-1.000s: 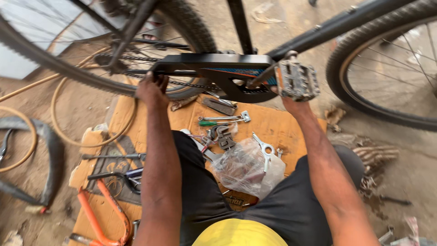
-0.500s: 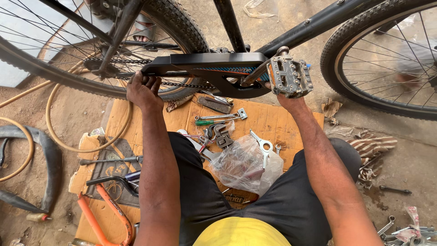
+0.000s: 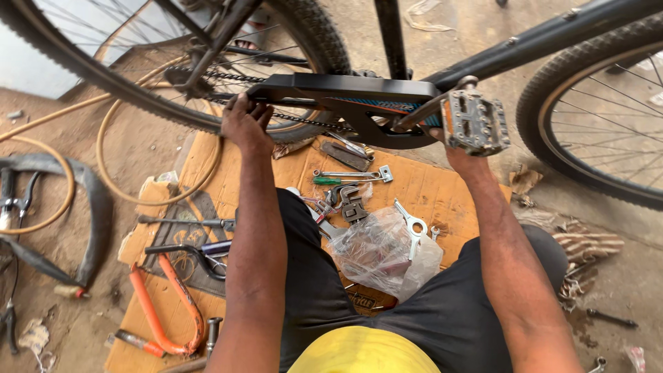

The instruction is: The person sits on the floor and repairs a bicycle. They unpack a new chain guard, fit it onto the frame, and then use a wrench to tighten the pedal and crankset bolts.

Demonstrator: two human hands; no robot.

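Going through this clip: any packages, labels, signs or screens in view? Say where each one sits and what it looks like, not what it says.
Clear plastic bag: crumpled, see-through, on the cardboard between the person's knees, contents unclear.
Decal on the black chain guard: a blue and orange strip along the guard's side, between the left hand and the pedal.
Printed cardboard sheet: flat, brown, under the tools, dark print near its lower edge.
No signs or screens show.

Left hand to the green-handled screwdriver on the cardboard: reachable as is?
Probably yes, once it lets go. The left hand grips the rear end of the black chain guard. The green-handled screwdriver lies in the open on the cardboard just below the guard, with nothing over it.
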